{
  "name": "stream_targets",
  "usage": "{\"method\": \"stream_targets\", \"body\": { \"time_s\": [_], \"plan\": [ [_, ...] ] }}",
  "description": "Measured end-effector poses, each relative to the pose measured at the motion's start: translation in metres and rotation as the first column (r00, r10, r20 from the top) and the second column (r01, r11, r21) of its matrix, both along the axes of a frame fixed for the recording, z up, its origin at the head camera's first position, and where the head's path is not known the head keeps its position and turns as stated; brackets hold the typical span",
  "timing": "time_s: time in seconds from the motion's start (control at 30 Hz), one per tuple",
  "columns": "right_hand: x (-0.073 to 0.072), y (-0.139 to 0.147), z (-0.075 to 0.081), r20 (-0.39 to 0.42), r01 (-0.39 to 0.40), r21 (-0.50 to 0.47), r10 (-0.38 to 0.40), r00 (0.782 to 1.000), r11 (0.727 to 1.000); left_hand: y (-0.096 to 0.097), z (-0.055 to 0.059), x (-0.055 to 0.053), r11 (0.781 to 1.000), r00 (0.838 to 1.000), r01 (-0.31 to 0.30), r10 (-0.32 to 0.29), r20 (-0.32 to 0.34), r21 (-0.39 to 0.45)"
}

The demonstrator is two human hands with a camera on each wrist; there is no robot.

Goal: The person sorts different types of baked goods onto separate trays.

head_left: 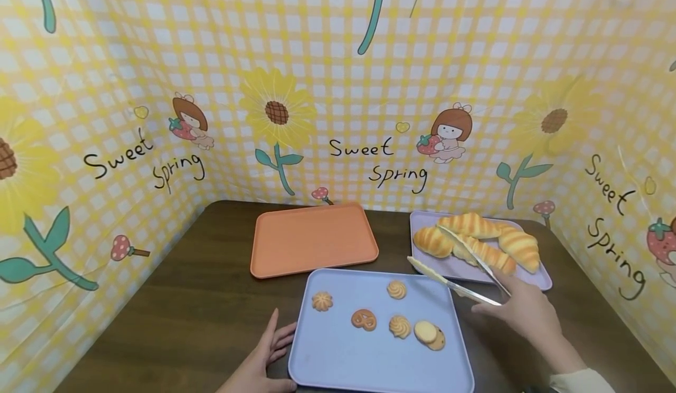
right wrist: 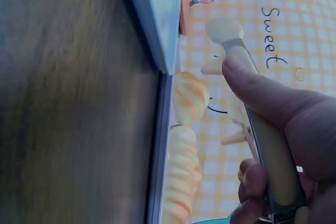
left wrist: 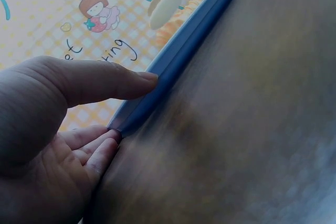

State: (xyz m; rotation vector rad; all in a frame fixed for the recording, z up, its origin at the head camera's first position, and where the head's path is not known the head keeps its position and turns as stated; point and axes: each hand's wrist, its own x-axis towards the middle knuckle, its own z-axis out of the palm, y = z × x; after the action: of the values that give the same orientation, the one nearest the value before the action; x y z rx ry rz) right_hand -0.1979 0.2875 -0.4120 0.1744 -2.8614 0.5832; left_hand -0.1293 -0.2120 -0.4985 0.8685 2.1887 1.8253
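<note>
My right hand (head_left: 530, 314) grips metal tongs with cream-coloured tips (head_left: 449, 283). The two arms of the tongs stand apart with nothing between them, above the gap where the blue tray (head_left: 343, 361) and the lilac tray (head_left: 544, 281) meet. In the right wrist view the thumb lies along one arm of the tongs (right wrist: 275, 166). My left hand (head_left: 256, 363) is at the blue tray's left edge; in the left wrist view its thumb (left wrist: 113, 80) and fingertips touch the rim. Swirl cookies (head_left: 399, 327), a pretzel cookie (head_left: 364, 319) and overlapping round cookies (head_left: 425, 331) lie on the blue tray.
Several striped bread rolls (head_left: 520, 246) are piled on the lilac tray at the back right. A bare orange tray (head_left: 314, 240) lies behind the blue one. The dark wooden table (head_left: 211, 281) meets a yellow checked cloth (head_left: 338, 88) at its back and sides.
</note>
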Motion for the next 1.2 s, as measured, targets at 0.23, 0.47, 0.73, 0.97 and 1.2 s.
{"method": "stream_targets", "body": {
  "time_s": [0.23,0.47,0.73,0.97,1.2],
  "plan": [
    [0.02,0.005,-0.001,0.025,-0.076,-0.036,0.077,0.997,0.996,0.001,0.0,0.0,1.0,1.0,0.006,-0.006,-0.014,0.007],
    [0.033,0.013,-0.002,0.079,-0.155,-0.034,0.157,0.984,0.987,0.001,-0.001,-0.001,1.0,0.999,0.014,-0.013,-0.039,0.013],
    [0.041,0.03,-0.009,0.144,-0.369,-0.006,0.366,0.919,0.93,0.0,-0.003,-0.001,1.0,0.998,0.019,-0.017,-0.061,0.018],
    [0.043,0.044,-0.014,0.131,-0.459,0.012,0.453,0.882,0.888,0.0,-0.001,-0.001,1.0,1.0,0.017,-0.017,-0.014,0.011],
    [0.043,0.053,-0.014,0.145,-0.47,-0.007,0.466,0.873,0.883,0.0,0.002,0.0,1.0,1.0,0.009,-0.009,0.006,-0.005]
  ]
}}
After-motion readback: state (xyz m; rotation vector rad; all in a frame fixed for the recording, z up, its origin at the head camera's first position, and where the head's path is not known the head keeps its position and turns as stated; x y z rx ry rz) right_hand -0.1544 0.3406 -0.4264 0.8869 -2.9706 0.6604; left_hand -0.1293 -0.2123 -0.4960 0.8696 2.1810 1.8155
